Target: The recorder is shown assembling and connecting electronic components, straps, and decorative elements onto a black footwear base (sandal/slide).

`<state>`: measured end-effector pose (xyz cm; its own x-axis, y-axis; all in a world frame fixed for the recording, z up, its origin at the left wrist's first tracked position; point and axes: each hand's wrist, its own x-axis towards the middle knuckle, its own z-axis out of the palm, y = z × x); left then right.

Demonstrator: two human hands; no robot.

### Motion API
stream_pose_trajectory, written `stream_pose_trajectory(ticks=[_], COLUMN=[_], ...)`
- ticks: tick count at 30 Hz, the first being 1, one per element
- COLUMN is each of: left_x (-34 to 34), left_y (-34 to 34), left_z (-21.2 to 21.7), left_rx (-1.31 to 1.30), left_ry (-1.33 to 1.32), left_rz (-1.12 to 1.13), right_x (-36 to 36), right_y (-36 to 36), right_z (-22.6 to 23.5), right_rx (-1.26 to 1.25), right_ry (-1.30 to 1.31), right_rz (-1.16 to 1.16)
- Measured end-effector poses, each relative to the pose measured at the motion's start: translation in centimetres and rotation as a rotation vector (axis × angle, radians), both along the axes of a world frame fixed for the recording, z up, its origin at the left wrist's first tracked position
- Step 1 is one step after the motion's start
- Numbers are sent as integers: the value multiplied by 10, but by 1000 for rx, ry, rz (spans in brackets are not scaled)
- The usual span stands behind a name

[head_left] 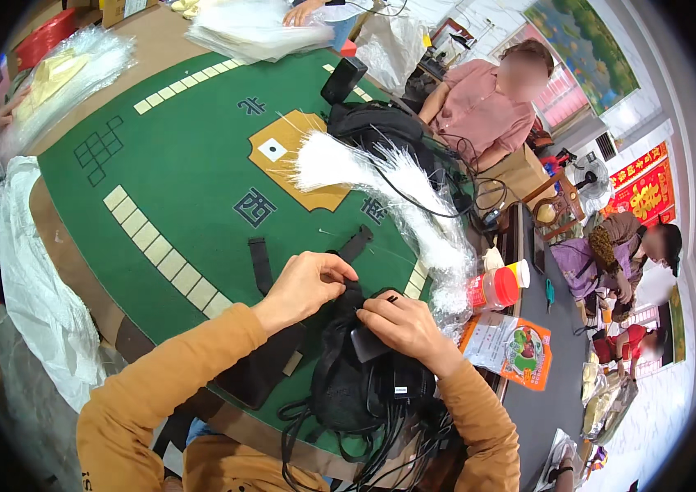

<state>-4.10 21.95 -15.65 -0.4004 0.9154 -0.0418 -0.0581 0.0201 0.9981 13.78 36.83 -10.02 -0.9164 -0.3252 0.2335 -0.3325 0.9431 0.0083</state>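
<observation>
Both my hands work over a black strap (350, 292) at the near side of a green table mat. My left hand (307, 283) is closed, its thumb and fingertips pinching the strap. Close by on the right, my right hand (404, 330) has its fingers curled round the strap's lower part, above a small dark box (368, 344). Below lies a black harness-like bag (340, 389) with several black cables (385, 447) trailing toward me. Past my fingers, a strap end with a buckle (356, 243) rests on the mat, and another black strap (260, 264) lies left of it.
Bundles of thin white strands (413, 197) in clear plastic cross the mat's right side. Beyond them sits a black backpack (381, 127). A red-lidded jar (494, 289) and an orange packet (512, 348) stand right. White sacking (45, 287) hangs left. Several people sit around.
</observation>
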Motion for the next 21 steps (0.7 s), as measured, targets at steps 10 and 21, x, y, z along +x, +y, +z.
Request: stream_pose_trajectory(ticks=[10, 21], left_x=[2, -10], left_y=[-1, 19], left_z=[1, -3], left_rx=[6, -165], left_ry=[-12, 71], left_rz=[-4, 59], right_x=[2, -16], right_y=[0, 3], right_z=[-3, -10], right_rx=[24, -204], right_ry=[-3, 12], right_rz=[0, -120])
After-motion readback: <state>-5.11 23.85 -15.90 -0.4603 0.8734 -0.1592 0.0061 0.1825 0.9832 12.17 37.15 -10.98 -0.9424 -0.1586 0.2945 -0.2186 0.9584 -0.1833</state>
